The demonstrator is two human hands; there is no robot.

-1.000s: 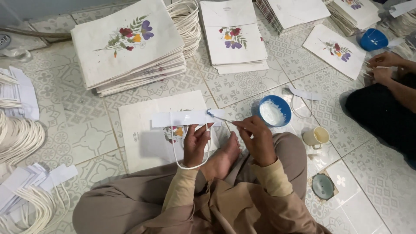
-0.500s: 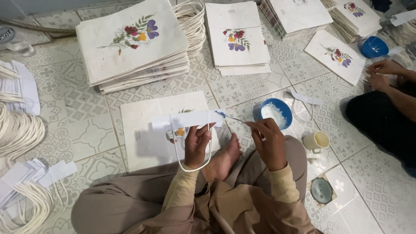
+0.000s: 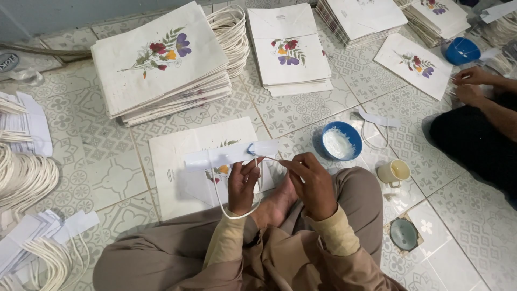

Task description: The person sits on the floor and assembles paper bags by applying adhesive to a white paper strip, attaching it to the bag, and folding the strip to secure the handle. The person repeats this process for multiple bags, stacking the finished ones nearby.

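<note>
My left hand point(image 3: 242, 186) holds up a white paper strip point(image 3: 226, 154) with a white cord handle point(image 3: 237, 207) looping down from it. My right hand point(image 3: 312, 182) grips a thin brush whose blue-tipped end point(image 3: 252, 149) touches the strip. Under the strip lies a flat white paper bag point(image 3: 183, 172) with a flower print on the tiled floor. A blue bowl of white glue point(image 3: 341, 141) stands just right of my right hand.
Stacks of flower-printed paper bags point(image 3: 161, 67) point(image 3: 291, 48) point(image 3: 361, 16) lie ahead. Bundles of cord handles point(image 3: 21, 180) sit at the left. A cream cup point(image 3: 393, 172) and a floor drain point(image 3: 404, 234) are at my right. Another person's hands point(image 3: 471, 86) work at the far right.
My right hand has brought the brush from beside the glue bowl leftward onto the strip. The left hand keeps holding the strip.
</note>
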